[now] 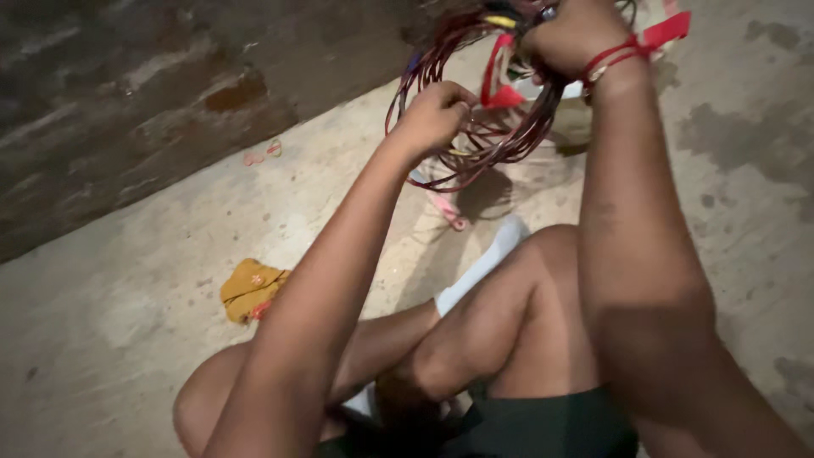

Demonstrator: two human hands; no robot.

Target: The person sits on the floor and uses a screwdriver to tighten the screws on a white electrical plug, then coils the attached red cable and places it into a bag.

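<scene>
Both hands, left hand (437, 114) and right hand (572, 34), grip a wire coil (500, 136) (probably dark red).

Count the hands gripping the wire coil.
2: the left hand pinches the dark red coiled wire bundle at its left side; the right hand holds its top. None seems hidden.

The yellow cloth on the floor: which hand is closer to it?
Left. The left hand grips the wire coil up and right of the yellow cloth; the right hand holds the coil's top, farther right.
</scene>
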